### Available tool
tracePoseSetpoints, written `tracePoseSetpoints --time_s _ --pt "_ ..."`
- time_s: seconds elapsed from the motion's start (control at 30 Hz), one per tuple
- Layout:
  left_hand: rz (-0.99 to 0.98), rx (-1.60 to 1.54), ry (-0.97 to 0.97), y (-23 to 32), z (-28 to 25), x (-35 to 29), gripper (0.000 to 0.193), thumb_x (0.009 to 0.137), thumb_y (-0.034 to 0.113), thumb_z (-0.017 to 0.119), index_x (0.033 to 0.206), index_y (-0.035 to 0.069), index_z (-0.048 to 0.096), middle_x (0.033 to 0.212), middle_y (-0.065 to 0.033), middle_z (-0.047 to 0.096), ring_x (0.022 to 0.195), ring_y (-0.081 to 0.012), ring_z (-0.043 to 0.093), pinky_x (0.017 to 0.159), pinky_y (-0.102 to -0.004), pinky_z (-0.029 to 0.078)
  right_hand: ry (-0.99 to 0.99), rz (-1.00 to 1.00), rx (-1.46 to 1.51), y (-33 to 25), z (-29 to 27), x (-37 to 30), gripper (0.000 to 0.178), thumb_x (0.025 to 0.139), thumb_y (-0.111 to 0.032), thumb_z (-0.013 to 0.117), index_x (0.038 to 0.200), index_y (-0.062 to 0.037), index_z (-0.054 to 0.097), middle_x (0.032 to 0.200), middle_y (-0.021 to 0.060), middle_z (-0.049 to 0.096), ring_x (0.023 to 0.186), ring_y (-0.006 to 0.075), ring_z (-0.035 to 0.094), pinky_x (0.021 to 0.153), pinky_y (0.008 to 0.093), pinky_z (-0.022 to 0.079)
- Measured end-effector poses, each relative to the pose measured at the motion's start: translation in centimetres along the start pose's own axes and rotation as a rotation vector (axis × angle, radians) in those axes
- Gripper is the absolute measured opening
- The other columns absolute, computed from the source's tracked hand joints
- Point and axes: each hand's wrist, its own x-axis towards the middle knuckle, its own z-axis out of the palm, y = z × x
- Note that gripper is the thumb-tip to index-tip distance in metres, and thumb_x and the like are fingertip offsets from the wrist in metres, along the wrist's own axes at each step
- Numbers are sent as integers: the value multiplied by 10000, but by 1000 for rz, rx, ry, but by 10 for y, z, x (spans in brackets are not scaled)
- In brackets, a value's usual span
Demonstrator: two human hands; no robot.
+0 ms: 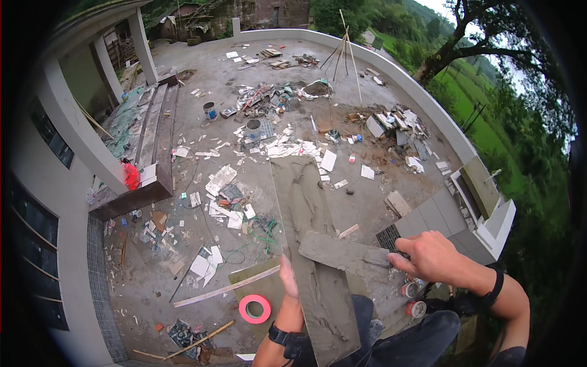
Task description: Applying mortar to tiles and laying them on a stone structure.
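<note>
A long, narrow tile point(324, 312) stretches away from my lap, its upper face coated with wet grey mortar point(304, 196). My left hand point(288, 279) grips its left edge, thumb upright against the side and the other fingers hidden beneath. In my right hand point(425, 255) is a trowel point(342, 253), held by the handle. The flat, mortar-smeared blade lies across the tile at a slant, touching the mortar about midway along. The mortar is ridged and uneven beyond the blade and smoother on the near part.
A pink-red roll of tape point(254, 309) lies left of my left forearm, by a long thin strip point(226, 287). Broken white tile pieces point(235, 219), a green hose point(266, 232) and buckets point(253, 127) litter the concrete. Steps point(143, 183) stand left; a low white wall point(397, 76) curves right.
</note>
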Motion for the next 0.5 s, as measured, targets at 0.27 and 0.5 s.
tracePoseSetpoints --time_s 0.27,0.5 --pt "-5 -37 2 -11 -3 -1 784 1087 618 241 1629 56 301 1627 -199 395 1461 -384 443 1203 -538 382 8 -6 -127 -5 -26 -26 364 984 -402 663 836 -75 604 715 119 635 651 399 643 574 492 506" --pt "-93 -55 -31 -13 -5 -8 671 1115 514 255 1536 32 456 1491 -182 557 1341 -314 571 1126 -482 484 152 -100 -311 -23 -36 -8 354 980 -390 667 827 -77 606 713 112 640 616 358 656 548 462 514"
